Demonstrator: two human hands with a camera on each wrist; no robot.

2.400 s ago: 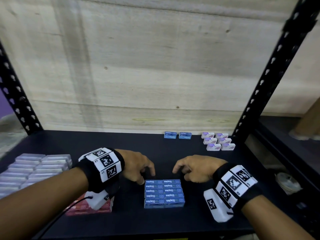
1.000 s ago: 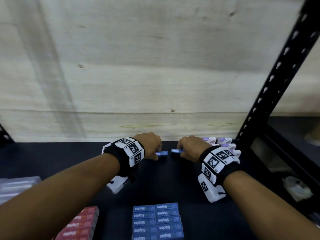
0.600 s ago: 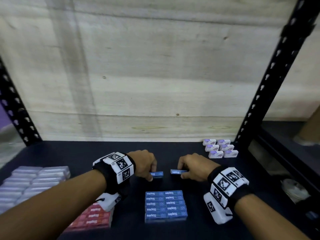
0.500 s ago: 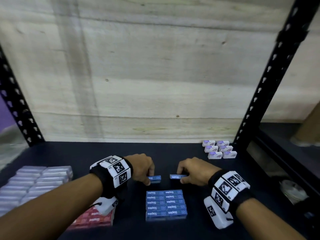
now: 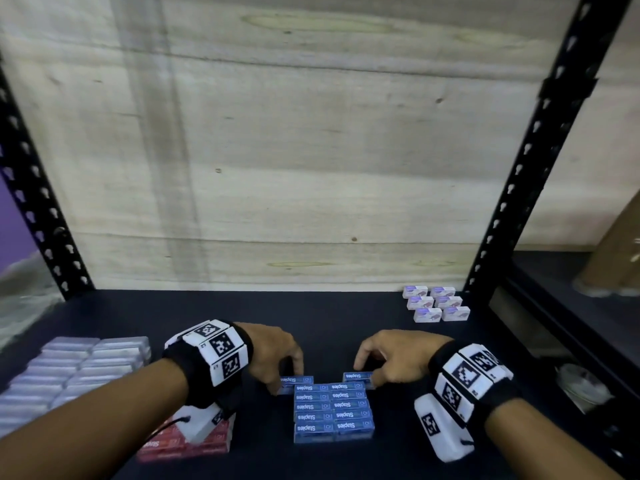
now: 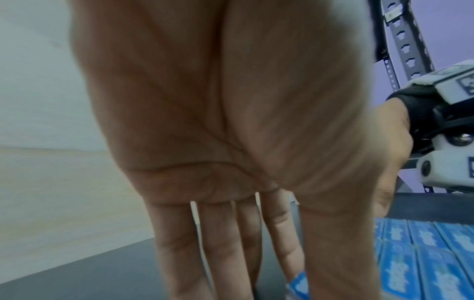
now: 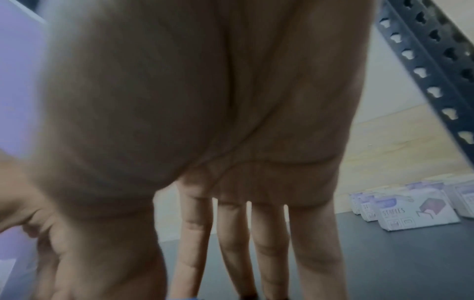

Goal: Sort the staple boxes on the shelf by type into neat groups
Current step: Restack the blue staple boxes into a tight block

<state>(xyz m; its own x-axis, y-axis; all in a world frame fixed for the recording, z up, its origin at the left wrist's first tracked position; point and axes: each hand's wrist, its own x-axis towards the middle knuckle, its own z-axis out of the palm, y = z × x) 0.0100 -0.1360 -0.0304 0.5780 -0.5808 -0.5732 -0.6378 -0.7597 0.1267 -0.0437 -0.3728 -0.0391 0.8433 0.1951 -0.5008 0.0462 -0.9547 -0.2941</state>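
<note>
A neat block of blue staple boxes [image 5: 334, 410] lies in two columns on the black shelf [image 5: 214, 313], front centre. My left hand [image 5: 287, 379] pinches one blue staple box [image 5: 296, 381] at the block's far left corner. My right hand [image 5: 369, 375] pinches another blue staple box [image 5: 356, 376] at the far right corner. Both boxes touch or nearly touch the block's back row. In the left wrist view a blue corner [image 6: 298, 284] shows between my fingers, beside the blue block [image 6: 423, 253]. The right wrist view shows mostly palm and fingers.
Red staple boxes [image 5: 183, 445] lie front left, partly under my left wrist. Several clear-wrapped boxes [image 5: 69, 368] fill the far left. White and purple boxes [image 5: 436, 303] [image 7: 415, 213] sit grouped at the back right by the black upright [image 5: 519, 168]. A wooden panel backs the shelf.
Both hands reached to the back of the shelf, each picked up a blue box, and carried them forward to the far edge of the blue block.
</note>
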